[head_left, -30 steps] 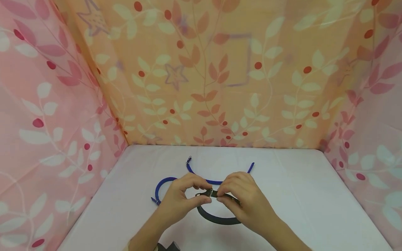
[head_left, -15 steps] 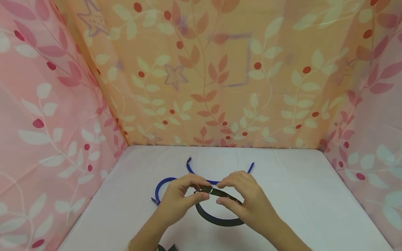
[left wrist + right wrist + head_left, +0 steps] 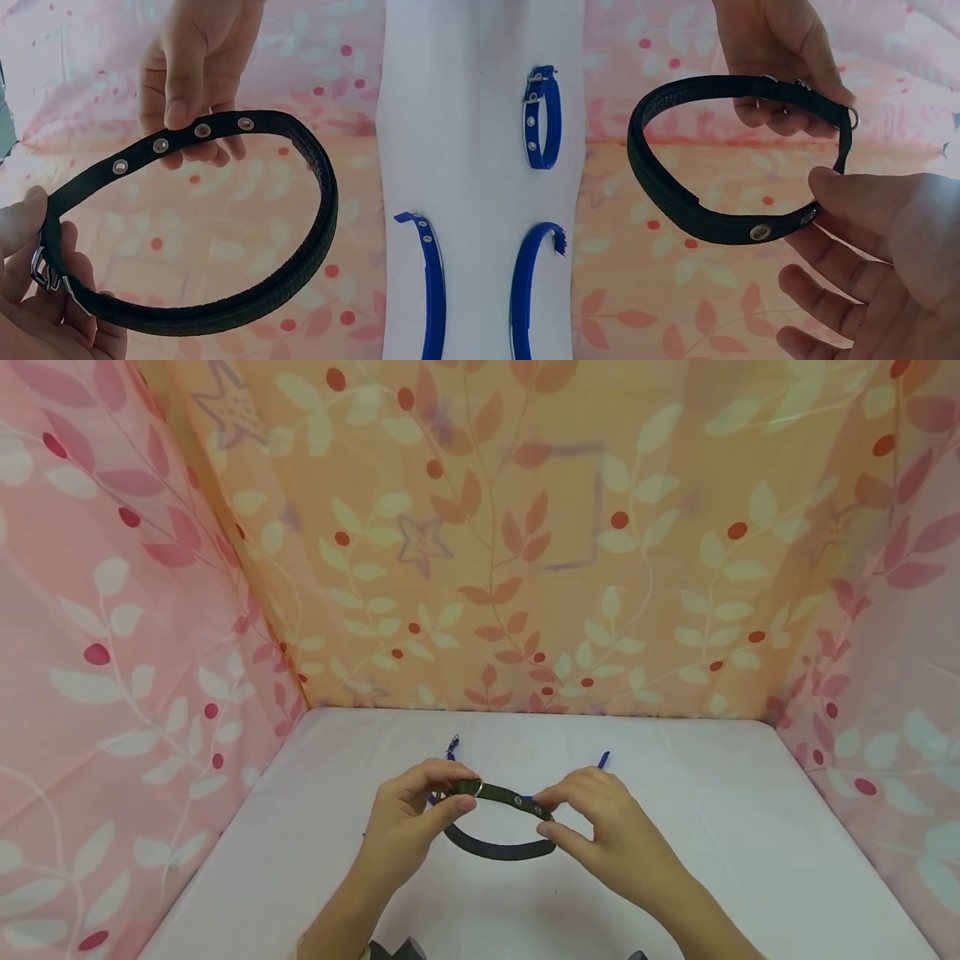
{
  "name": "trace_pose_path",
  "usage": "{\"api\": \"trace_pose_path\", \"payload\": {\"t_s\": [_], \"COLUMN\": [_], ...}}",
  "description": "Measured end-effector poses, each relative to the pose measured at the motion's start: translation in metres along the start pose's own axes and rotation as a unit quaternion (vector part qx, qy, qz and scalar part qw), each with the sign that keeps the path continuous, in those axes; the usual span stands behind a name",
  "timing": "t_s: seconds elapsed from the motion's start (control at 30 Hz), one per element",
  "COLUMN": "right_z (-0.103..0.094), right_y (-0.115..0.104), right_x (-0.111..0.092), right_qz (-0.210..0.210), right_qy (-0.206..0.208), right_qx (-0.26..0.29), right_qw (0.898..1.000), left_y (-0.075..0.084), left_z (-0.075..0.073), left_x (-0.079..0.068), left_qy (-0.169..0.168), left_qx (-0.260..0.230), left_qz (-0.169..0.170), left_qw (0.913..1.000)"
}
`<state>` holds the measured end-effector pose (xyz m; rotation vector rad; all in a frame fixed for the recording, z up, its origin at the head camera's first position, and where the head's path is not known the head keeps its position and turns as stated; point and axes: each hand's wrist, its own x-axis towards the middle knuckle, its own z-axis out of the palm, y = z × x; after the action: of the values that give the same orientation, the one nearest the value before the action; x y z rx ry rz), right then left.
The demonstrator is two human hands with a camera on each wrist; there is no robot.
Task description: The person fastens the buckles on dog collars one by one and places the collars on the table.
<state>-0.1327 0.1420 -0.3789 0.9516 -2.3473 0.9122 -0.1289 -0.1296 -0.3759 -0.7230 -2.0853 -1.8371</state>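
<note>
A dark dog collar (image 3: 501,852), looped, is held up above the table between both hands. My left hand (image 3: 405,814) pinches its buckle end between thumb and fingers; the metal buckle (image 3: 42,271) shows beside those fingers in the left wrist view. Thumb and forefinger of my right hand (image 3: 611,818) pinch the strap by its row of metal eyelets (image 3: 202,130). In the right wrist view, that hand's other fingers (image 3: 821,304) spread away from the strap. The strap's free end passes through near the left hand, closing the loop.
On the white table (image 3: 712,860) lie two blue collars. One is an open curve (image 3: 523,281), partly behind the hands; the other is a buckled loop (image 3: 553,150), mostly hidden by the left hand in the head view. Patterned cloth walls (image 3: 487,527) enclose the table's back and sides.
Both hands have drawn apart, the left moving leftward and up with the collar. More of the strap with its eyelets now shows between them. The right fingers loosened, then pinched the strap farther along.
</note>
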Motion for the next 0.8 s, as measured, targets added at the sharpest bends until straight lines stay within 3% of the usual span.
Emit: {"api": "trace_pose_path", "payload": {"t_s": [0.2, 0.47, 0.8], "right_z": [0.006, 0.012, 0.017], "right_y": [0.000, -0.001, -0.003], "right_x": [0.002, 0.003, 0.002], "right_qz": [-0.017, -0.046, -0.066], "right_qy": [0.016, 0.046, 0.079], "right_qx": [0.006, 0.010, 0.016], "right_qw": [1.000, 0.998, 0.995], "left_y": [-0.001, -0.003, -0.010], "left_z": [0.009, 0.020, 0.031], "left_x": [-0.001, -0.004, -0.008], "left_qy": [0.001, 0.047, 0.023], "left_qx": [-0.025, -0.044, -0.018], "left_qz": [-0.011, -0.044, -0.025], "left_qw": [0.9996, 0.9969, 0.9993]}}
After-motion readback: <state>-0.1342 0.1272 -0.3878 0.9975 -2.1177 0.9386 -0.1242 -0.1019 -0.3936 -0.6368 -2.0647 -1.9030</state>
